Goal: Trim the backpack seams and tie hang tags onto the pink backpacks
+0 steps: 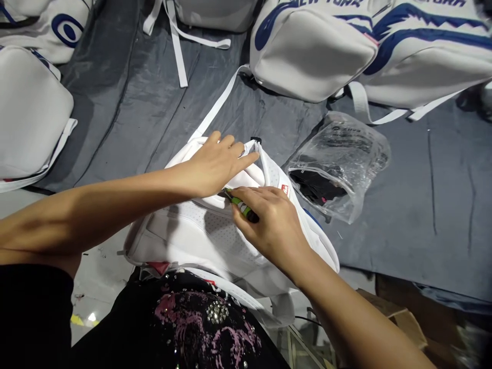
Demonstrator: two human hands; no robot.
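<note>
A white backpack (180, 230) lies in front of me, its padded, dotted back and straps turned up. My left hand (221, 161) rests across its upper part. One finger reaches right toward the strap, and the others curl over the white fabric, their tips hidden. My right hand (271, 215) is closed around a small tool with a green-and-black handle (243, 207). The tool's narrow end points at the fabric just beneath my left hand; its tip is too covered to make out. A small red label (285, 189) shows on the strap beside my right hand.
A clear plastic bag (346, 154) with dark contents lies right of the backpack on the grey-covered table (411, 205). More white-and-blue backpacks (311, 56) stand along the far side, and another white bag (31, 113) is at left. A cardboard box (403, 318) sits below the table edge.
</note>
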